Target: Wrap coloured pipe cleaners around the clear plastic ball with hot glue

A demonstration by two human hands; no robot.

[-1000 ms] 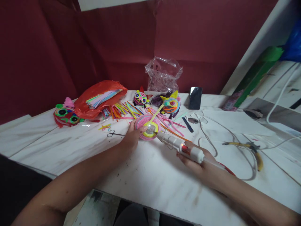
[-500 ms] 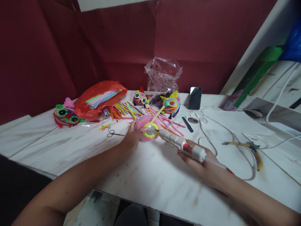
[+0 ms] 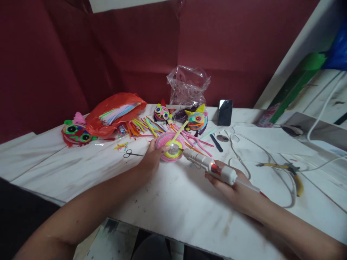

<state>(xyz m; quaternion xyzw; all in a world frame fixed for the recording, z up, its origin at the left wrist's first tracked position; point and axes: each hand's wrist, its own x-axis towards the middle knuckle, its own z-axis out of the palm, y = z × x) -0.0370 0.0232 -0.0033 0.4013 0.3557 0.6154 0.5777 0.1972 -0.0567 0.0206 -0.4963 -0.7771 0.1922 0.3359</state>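
Observation:
My left hand [image 3: 154, 155] grips the left side of a round piece [image 3: 163, 139] wound with pink and yellow pipe cleaners, its thumb on the front. A clear patch shows at the centre of this piece. From the yellow ring a loose yellow pipe cleaner [image 3: 179, 132] sticks up to the right. My right hand [image 3: 230, 182] is closed around a white hot glue gun [image 3: 199, 159] with a lit orange light. The gun's nozzle is at the right edge of the clear patch; whether it touches cannot be made out.
Decorated pipe-cleaner faces [image 3: 76, 133] stand at the left and back. A red bag [image 3: 115, 112] and loose pipe cleaners [image 3: 148, 126] lie behind my hands. Scissors [image 3: 131, 154] are at left; a phone [image 3: 225, 112], a white cable [image 3: 240, 159] and yellow-handled pliers [image 3: 290, 168] at right.
The round piece has shifted slightly left and up in my left hand. The glue gun stays almost in place.

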